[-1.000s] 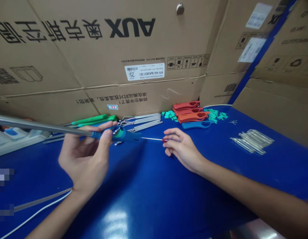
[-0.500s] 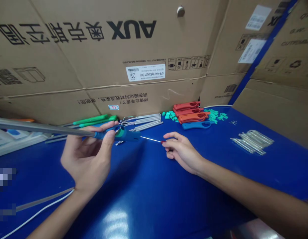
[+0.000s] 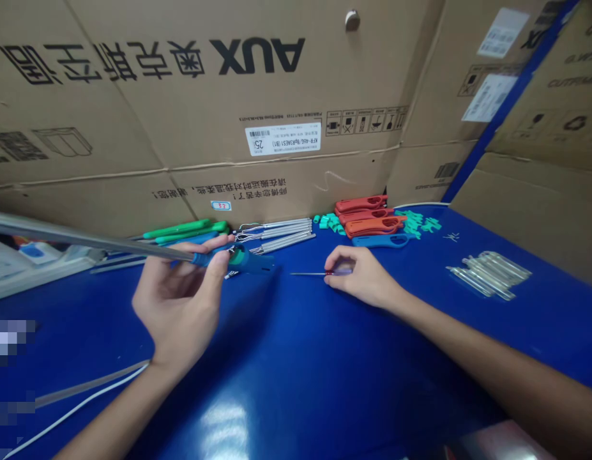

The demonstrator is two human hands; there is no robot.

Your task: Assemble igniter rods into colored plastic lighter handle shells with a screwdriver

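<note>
My left hand [image 3: 181, 306] is closed around the blue handle of a long-necked lighter [image 3: 257, 263], whose grey metal tube stretches off to the left edge. A green piece shows inside the handle's opening. In my right hand [image 3: 360, 278], thumb and fingers pinch a small screwdriver [image 3: 308, 274] with a red and purplish handle. Its thin shaft points left toward the end of the blue handle, with a gap between them. My fingers hide part of both handles.
Along the cardboard wall [image 3: 200, 140] lie green lighters [image 3: 181, 229], silver tubes with wires [image 3: 286, 233], red and orange handle shells [image 3: 367, 214], a blue shell [image 3: 379, 240] and small green parts [image 3: 413, 223]. Clear tubes [image 3: 492, 275] lie at right on the blue table [image 3: 286, 383].
My right hand has drawn the screwdriver back to the right, away from the lighter's handle, and its shaft is now more level. My left hand still holds the lighter, shifted slightly right in view.
</note>
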